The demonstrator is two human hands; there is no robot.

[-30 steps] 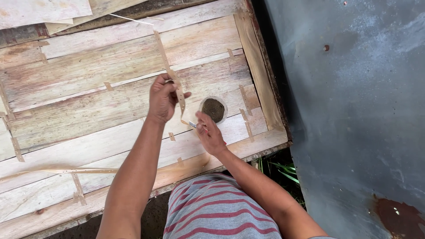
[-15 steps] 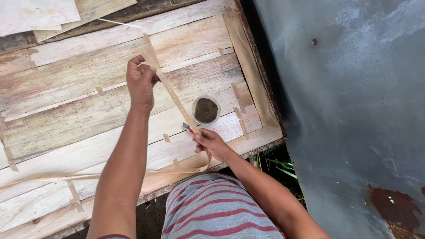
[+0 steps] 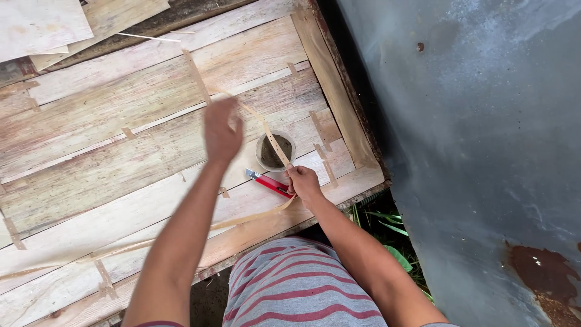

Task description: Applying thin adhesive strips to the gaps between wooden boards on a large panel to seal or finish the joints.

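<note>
My left hand (image 3: 222, 130) is raised over the wooden board surface (image 3: 121, 139) and pinches the far end of a long thin bamboo strip (image 3: 266, 134). The strip runs from that hand down to my right hand (image 3: 302, 181), then loops back leftward along the boards. My right hand grips the strip together with a red utility knife (image 3: 269, 182), whose blade end points left. A small round cup (image 3: 275, 151) with dark contents stands just above my right hand, and the strip crosses over it.
Short bamboo offcuts lie scattered on the boards. Loose plywood sheets (image 3: 54, 24) lie at the top left. A grey metal sheet (image 3: 478, 151) with rust patches fills the right side. Green grass (image 3: 387, 224) shows below the platform edge. My striped shirt (image 3: 296, 284) is at the bottom.
My left hand moved away from the right hand to the upper left, then back rightward toward the cup, drawing the strip through. The right hand stayed beside the cup with the knife.
</note>
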